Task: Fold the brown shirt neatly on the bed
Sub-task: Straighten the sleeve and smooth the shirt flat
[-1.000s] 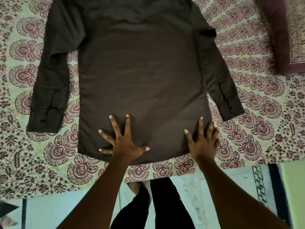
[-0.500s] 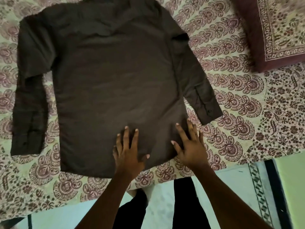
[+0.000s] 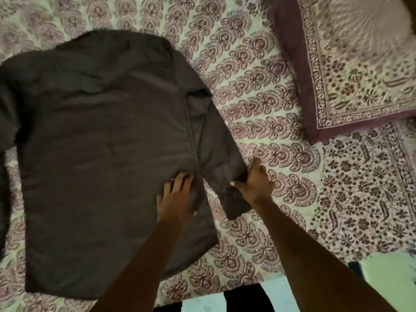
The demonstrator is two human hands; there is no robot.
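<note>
Here our brown shirt [image 3: 101,136] lies spread across the frame's left and centre on the bed [image 3: 258,91]. Our left hand [image 3: 174,201] presses flat on its body; our right hand [image 3: 255,183] pinches the sleeve [image 3: 216,154] near the cuff. Light, limp cloth, we judge: lift by cuff and seam.

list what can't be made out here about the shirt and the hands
Head view, the only one:
Right hand grips the sleeve of the brown shirt; the cloth hides how far its fingers reach under.
Left hand covers the cloth it presses.
Other sleeve: mostly cut off by the left edge.
Shirt's top edge: smeared by motion blur.
Pillow: cut by the top and right edges, blurred.
</note>
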